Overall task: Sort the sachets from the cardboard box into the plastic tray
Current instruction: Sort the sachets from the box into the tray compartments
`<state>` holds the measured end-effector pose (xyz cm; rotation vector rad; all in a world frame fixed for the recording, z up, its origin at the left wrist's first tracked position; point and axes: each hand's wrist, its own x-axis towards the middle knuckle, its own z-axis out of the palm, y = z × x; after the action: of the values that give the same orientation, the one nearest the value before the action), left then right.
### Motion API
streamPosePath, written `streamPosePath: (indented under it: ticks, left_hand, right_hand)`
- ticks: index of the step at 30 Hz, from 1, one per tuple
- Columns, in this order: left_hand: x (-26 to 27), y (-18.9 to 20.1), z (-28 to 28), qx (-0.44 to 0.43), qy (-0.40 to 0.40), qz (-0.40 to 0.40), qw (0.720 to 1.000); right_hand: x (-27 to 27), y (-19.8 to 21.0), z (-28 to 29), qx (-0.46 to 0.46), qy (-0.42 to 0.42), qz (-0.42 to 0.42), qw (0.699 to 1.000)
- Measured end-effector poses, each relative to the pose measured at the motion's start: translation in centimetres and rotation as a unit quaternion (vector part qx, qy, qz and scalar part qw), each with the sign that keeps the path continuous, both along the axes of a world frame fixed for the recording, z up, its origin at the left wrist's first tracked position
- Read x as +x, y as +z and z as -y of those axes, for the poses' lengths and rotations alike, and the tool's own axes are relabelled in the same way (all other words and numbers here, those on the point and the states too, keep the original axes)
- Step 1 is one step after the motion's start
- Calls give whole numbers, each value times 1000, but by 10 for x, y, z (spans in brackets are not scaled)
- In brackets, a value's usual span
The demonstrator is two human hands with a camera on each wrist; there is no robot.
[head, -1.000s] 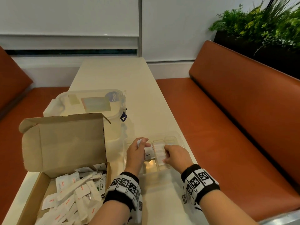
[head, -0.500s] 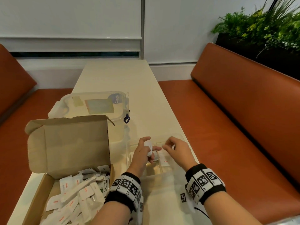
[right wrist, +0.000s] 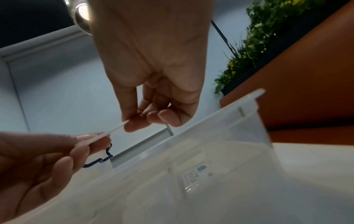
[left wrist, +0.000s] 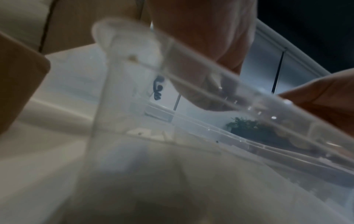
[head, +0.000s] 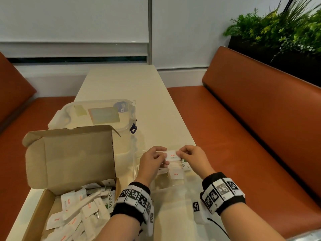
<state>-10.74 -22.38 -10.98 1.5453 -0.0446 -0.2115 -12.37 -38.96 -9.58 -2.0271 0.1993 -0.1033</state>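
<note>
Item: one salt sachet (head: 172,155), held over the plastic tray (head: 186,179) between two hands.

Left hand (head: 152,162) pinches the sachet's left end, right hand (head: 192,158) its right end; sachet flat, just above the tray's compartments. Tray contents: another salt sachet (head: 175,174) in a middle cell, a Stevia sachet (head: 183,163) in the cell beside it. Step in hand, as judged: placing into the salt cell. Next move calls for lowering it onto its like and letting go with both hands. Cardboard box (head: 69,159) at left, lid up, holds many unsorted sachets (head: 76,211). Lidded clear container (head: 97,113) behind the box. Tray walls and dividers may catch the sachet's corners.
</note>
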Motion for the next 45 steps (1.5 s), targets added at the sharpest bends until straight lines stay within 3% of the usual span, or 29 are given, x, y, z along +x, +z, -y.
streamPosePath:
  ticks: [4, 9, 18, 26, 31, 35, 40, 45]
  left_hand:
    - [1, 0, 0, 58, 25, 45, 997]
    - [2, 2, 5, 51, 12, 60, 997]
    - [7, 4, 11, 100, -13, 76, 992]
    - [5, 5, 13, 93, -15, 82, 992]
    - [6, 2, 11, 51, 21, 67, 996]
    - [7, -3, 5, 108, -13, 39, 993]
    - [4, -3, 6, 127, -17, 31, 991]
    - [6, 0, 4, 150, -21, 44, 987]
  right_hand:
    - [-1, -3, 3, 17, 31, -30, 999]
    - [1, -4, 0, 36, 69, -59, 995]
    - [1, -7, 4, 36, 70, -30, 996]
    - [2, -5, 3, 54, 62, -11, 997]
    - [2, -3, 1, -9, 79, -44, 996]
    - [3, 6, 4, 12, 31, 0, 999]
    - [6, 16, -1, -108, 70, -6, 992]
    - [5, 18, -2, -148, 98, -17, 984]
